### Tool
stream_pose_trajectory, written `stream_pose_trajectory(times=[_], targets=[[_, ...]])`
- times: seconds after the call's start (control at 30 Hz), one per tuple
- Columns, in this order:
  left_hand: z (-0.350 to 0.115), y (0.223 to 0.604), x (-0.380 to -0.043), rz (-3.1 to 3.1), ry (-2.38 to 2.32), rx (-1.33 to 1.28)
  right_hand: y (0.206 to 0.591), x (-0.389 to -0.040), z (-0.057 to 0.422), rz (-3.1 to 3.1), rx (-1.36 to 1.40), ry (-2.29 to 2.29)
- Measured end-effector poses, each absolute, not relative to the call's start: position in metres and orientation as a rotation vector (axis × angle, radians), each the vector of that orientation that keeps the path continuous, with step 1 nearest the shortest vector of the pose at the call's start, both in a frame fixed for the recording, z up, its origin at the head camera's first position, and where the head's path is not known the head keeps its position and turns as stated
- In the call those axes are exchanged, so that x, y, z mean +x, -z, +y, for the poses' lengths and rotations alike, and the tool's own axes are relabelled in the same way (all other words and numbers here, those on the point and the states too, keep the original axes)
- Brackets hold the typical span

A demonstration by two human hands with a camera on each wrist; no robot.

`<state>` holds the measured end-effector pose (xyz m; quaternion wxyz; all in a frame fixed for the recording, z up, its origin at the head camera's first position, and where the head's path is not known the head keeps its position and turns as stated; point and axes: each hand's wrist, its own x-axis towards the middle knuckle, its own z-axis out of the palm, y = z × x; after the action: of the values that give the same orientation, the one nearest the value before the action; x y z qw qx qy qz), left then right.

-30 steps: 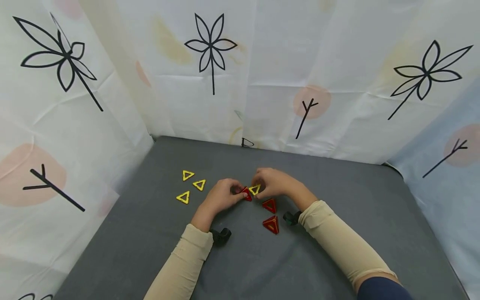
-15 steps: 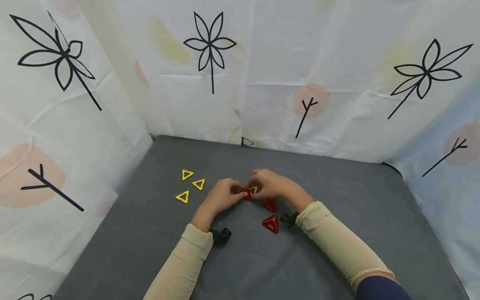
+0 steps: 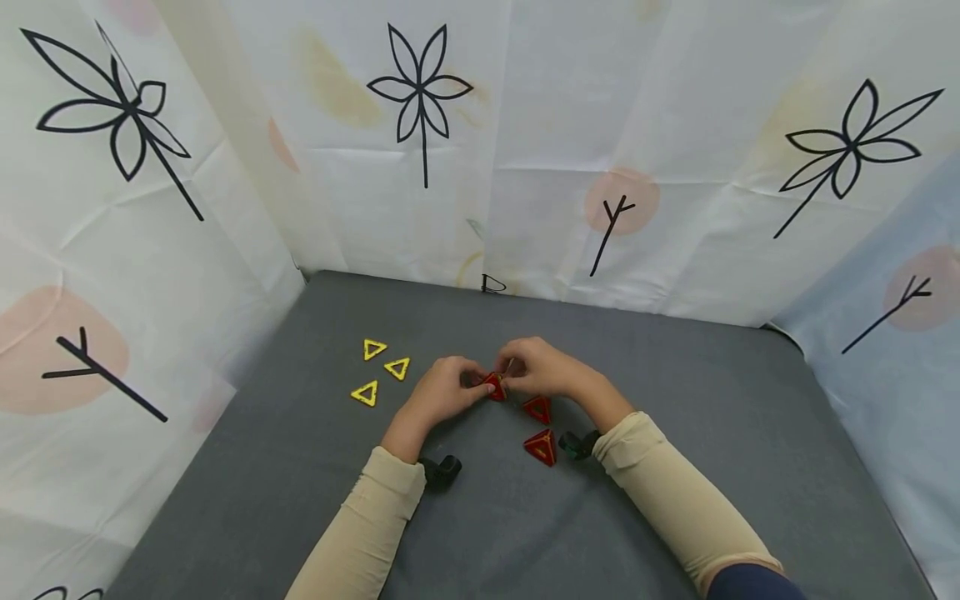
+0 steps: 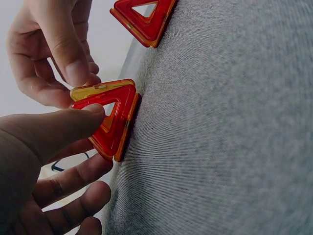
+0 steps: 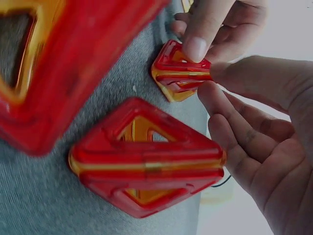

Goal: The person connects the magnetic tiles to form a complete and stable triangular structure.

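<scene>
My left hand pinches a small pyramid of red and yellow triangular magnetic tiles, its thumb pressed on a red face. From the other side my right hand holds a yellow triangular tile between thumb and fingers, right against the pyramid's edge. In the right wrist view the pyramid lies between both hands' fingertips, with a yellow edge low on it. Part of the yellow tile is hidden behind the red faces and the fingers.
Two more red pyramids, one nearer the hands and one closer to me, stand by my right wrist. Three flat yellow triangles lie to the left on the grey table. A patterned white cloth encloses the back.
My right hand has brought the yellow tile leftward against the red pyramid, where it is now mostly out of sight in the head view. The left hand has stayed in place.
</scene>
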<state>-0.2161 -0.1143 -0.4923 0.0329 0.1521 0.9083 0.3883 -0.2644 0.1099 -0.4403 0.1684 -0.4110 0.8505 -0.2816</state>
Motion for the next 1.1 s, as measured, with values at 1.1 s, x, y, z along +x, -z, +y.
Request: stream_pose_trajectory(times=[1.1], targets=[[-0.1152,0.4907,-0.2157,2.799,-1.188,0.580,0.4481,-0.2553,0.1038,2.552,-1.155,0.867]])
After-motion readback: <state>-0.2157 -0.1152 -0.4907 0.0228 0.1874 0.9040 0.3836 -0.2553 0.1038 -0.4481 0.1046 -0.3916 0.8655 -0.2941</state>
